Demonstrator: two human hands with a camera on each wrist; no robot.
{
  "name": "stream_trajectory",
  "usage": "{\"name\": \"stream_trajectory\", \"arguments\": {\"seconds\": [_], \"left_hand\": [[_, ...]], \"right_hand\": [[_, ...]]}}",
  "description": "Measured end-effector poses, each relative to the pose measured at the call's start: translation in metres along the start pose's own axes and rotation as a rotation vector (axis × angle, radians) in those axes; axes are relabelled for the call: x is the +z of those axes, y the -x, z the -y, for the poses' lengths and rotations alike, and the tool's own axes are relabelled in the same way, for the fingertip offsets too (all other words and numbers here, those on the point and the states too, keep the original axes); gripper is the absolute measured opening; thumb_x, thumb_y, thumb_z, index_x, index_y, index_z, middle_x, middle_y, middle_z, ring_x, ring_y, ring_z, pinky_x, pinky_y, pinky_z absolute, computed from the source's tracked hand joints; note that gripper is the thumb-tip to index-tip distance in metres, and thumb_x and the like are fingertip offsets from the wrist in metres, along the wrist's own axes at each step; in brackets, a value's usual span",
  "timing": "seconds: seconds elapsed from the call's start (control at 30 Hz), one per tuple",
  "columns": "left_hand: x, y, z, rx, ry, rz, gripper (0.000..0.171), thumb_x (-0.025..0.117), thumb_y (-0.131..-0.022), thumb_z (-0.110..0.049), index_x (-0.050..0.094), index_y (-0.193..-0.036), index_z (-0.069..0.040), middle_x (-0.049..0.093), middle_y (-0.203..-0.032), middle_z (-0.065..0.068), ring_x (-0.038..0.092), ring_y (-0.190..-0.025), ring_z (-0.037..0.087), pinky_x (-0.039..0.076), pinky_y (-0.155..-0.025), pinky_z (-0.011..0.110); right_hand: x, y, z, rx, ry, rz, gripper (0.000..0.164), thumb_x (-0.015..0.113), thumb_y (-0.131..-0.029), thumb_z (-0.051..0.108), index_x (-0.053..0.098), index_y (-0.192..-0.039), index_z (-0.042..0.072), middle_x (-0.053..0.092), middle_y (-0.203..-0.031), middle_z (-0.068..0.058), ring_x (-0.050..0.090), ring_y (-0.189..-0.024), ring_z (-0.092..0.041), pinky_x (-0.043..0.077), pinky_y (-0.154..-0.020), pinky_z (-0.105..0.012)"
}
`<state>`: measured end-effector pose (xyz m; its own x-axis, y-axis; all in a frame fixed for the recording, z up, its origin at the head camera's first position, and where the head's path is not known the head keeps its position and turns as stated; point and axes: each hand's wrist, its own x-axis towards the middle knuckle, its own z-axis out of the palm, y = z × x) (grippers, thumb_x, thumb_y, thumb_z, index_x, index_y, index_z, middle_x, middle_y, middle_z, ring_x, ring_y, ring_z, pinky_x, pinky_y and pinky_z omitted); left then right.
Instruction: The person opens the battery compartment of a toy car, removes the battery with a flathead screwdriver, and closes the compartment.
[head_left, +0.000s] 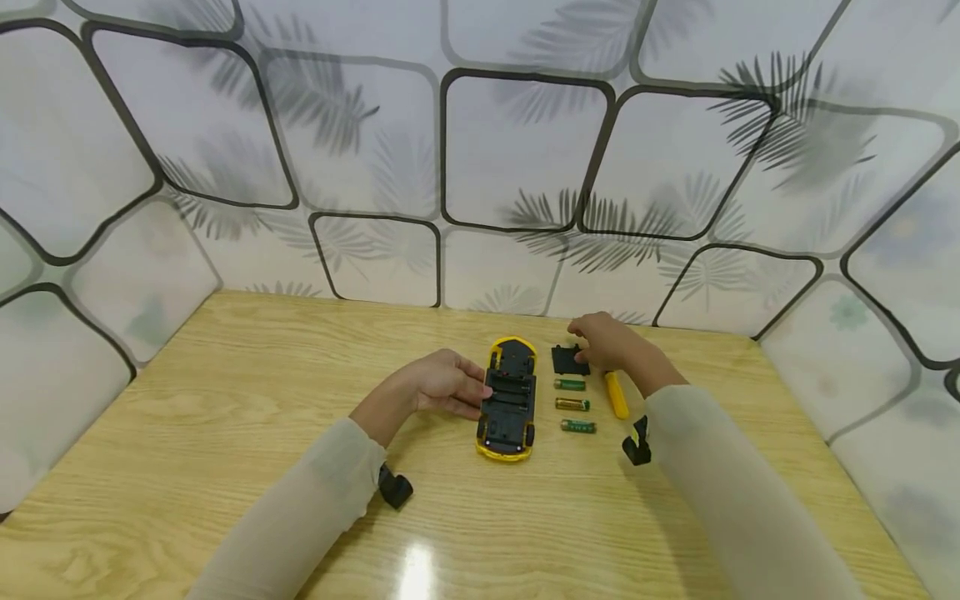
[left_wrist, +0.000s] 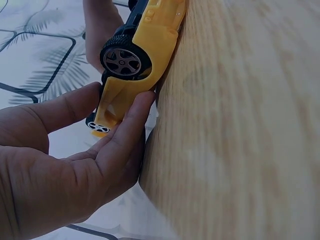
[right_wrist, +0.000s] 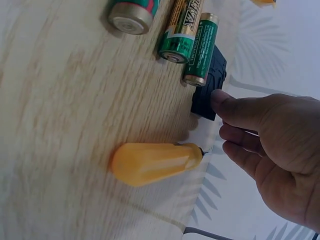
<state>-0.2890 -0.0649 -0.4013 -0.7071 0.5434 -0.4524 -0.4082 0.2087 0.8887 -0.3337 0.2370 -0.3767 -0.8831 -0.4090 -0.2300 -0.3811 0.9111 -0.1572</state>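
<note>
A yellow toy car lies upside down on the table, its black underside and open battery compartment facing up. My left hand holds it by the left side, thumb at the underside edge and fingers along the yellow body. At the right, my right hand is over a black battery cover lying on the table. The right thumb touches the cover's near edge in the right wrist view, while the other fingers are apart from it. Below the cover lie three batteries in a column.
A screwdriver with a yellow handle lies right of the batteries, below my right hand. The wood-grain table ends at a patterned wall covering at the back and sides.
</note>
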Motion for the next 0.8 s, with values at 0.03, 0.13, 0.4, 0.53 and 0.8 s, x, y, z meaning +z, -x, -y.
{"name": "stream_trajectory", "arguments": {"seconds": [0.03, 0.13, 0.4, 0.53, 0.8], "left_hand": [[0.0, 0.0, 0.0, -0.001, 0.0, -0.004, 0.058, 0.061, -0.1, 0.002, 0.037, -0.152, 0.012, 0.051, -0.144, 0.029, 0.058, -0.127, 0.043, 0.06, -0.093, 0.045], [0.0, 0.0, 0.0, -0.004, 0.002, -0.011, 0.058, 0.062, -0.1, 0.002, 0.037, -0.152, 0.011, 0.052, -0.144, 0.028, 0.059, -0.126, 0.042, 0.061, -0.093, 0.045], [0.001, 0.0, -0.001, 0.0, -0.002, -0.013, 0.058, 0.063, -0.099, 0.003, 0.038, -0.151, 0.011, 0.055, -0.141, 0.028, 0.062, -0.122, 0.04, 0.061, -0.092, 0.045], [0.001, 0.0, -0.001, -0.002, 0.004, -0.019, 0.058, 0.063, -0.099, 0.003, 0.039, -0.151, 0.011, 0.058, -0.136, 0.027, 0.064, -0.119, 0.039, 0.061, -0.091, 0.045], [0.0, -0.002, 0.0, 0.0, 0.001, -0.011, 0.057, 0.063, -0.099, 0.003, 0.039, -0.15, 0.012, 0.06, -0.135, 0.027, 0.065, -0.118, 0.039, 0.061, -0.092, 0.045]], "right_hand": [[0.0, -0.001, -0.001, 0.001, 0.002, 0.006, 0.049, 0.069, -0.1, 0.012, 0.054, -0.142, -0.008, 0.058, -0.138, -0.026, 0.055, -0.127, -0.042, 0.05, -0.106, -0.054], [-0.001, -0.005, -0.002, -0.012, 0.017, 0.019, 0.04, 0.069, -0.1, 0.013, 0.061, -0.134, -0.005, 0.064, -0.129, -0.022, 0.061, -0.118, -0.038, 0.054, -0.099, -0.051], [-0.004, -0.01, -0.006, -0.044, 0.028, 0.05, 0.014, 0.069, -0.1, 0.016, 0.069, -0.105, 0.003, 0.064, -0.092, -0.007, 0.057, -0.079, -0.022, 0.049, -0.07, -0.038], [-0.004, -0.012, -0.006, -0.049, 0.049, 0.058, 0.018, 0.069, -0.1, 0.015, 0.071, -0.111, 0.001, 0.066, -0.094, -0.008, 0.06, -0.082, -0.022, 0.053, -0.073, -0.039], [-0.003, -0.015, 0.0, -0.037, 0.028, 0.07, 0.021, 0.069, -0.1, 0.015, 0.07, -0.114, -0.001, 0.066, -0.095, -0.007, 0.06, -0.085, -0.022, 0.052, -0.073, -0.037]]}}
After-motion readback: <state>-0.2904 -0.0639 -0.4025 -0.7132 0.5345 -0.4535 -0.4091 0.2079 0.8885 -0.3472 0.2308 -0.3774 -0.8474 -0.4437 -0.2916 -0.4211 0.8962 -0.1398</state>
